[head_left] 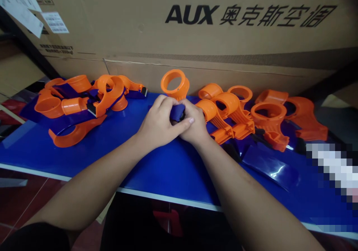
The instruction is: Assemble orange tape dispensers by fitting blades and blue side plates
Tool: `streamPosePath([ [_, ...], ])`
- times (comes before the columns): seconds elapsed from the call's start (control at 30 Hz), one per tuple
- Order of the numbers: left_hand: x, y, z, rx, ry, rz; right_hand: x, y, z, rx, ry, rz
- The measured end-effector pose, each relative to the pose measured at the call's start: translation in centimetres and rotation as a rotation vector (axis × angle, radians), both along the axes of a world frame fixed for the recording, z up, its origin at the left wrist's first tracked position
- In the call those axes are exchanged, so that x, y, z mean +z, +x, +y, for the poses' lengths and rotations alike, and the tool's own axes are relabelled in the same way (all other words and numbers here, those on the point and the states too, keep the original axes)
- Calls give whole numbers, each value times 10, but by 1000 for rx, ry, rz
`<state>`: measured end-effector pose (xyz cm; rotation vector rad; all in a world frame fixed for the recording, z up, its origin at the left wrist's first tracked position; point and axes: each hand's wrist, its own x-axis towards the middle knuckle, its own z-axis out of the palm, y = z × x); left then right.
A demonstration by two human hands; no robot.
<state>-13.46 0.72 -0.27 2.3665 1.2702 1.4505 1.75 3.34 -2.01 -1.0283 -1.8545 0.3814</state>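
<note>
In the middle of the blue tabletop, an orange and blue tape dispenser (175, 82) is held between both hands, its round orange hub pointing away from me. My left hand (160, 118) wraps its near end from the left, thumb laid across toward the right. My right hand (193, 121) closes round it from the other side. A dark blue piece (176, 112) of the dispenser shows between the hands; the rest of the grip is hidden by fingers. Just right of my right hand lie orange dispenser bodies (235, 103).
Several orange and blue tape dispensers (109, 94) are piled at the left. More orange parts (269, 116) and a flat blue piece (270, 165) lie at the right. A large cardboard box (140, 23) stands behind the blue table (123, 161). A pixelated patch covers the right edge.
</note>
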Motion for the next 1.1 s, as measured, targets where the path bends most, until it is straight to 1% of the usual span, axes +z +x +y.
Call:
streamPosePath([
  [0.13, -6, -1, 6, 11, 16, 28, 2, -4, -2, -23, 0, -34],
  [0.27, -10, 1, 9, 20, 8, 41, 5, -8, -6, -6, -16, 3],
  [0.7, -12, 9, 4, 50, -91, -38, 7, -7, -7, 44, -83, -7],
  [0.8, -10, 10, 4, 71, -106, -53, 8, -7, -7, 50, -90, -21],
  [0.93, -5, 8, 2, 64, -127, -28, 9, -6, -8, 54, -98, -29],
  [1.03, 1, 2, 2, 37, -144, 13, 9, -3, -7, 82, -104, -31],
  [1.1, 4, -2, 2, -6, -169, 18, 9, 0, -5, 107, -104, -17],
])
